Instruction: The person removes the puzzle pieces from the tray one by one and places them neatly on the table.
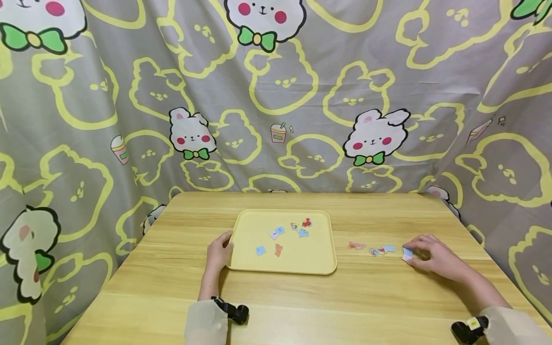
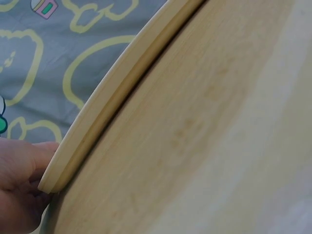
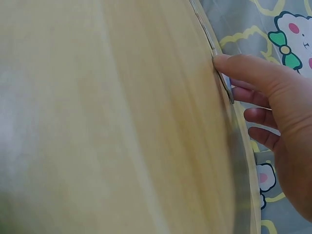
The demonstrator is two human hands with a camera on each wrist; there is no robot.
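At lower right, I have the right hand's (image 1: 437,257) fingers pinching a blue-and-white piece (image 1: 407,253); left of centre, the left hand (image 1: 219,250) grips the tray (image 1: 302,261). Partly done, I judge: flat pieces (image 1: 260,250) on the tray, loose pieces (image 1: 388,248) left on the bench (image 1: 302,306).

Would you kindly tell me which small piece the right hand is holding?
The rightmost piece, blue and pale pink: the right hand pinches it, while the other pieces lie untouched on the tray or tabletop.
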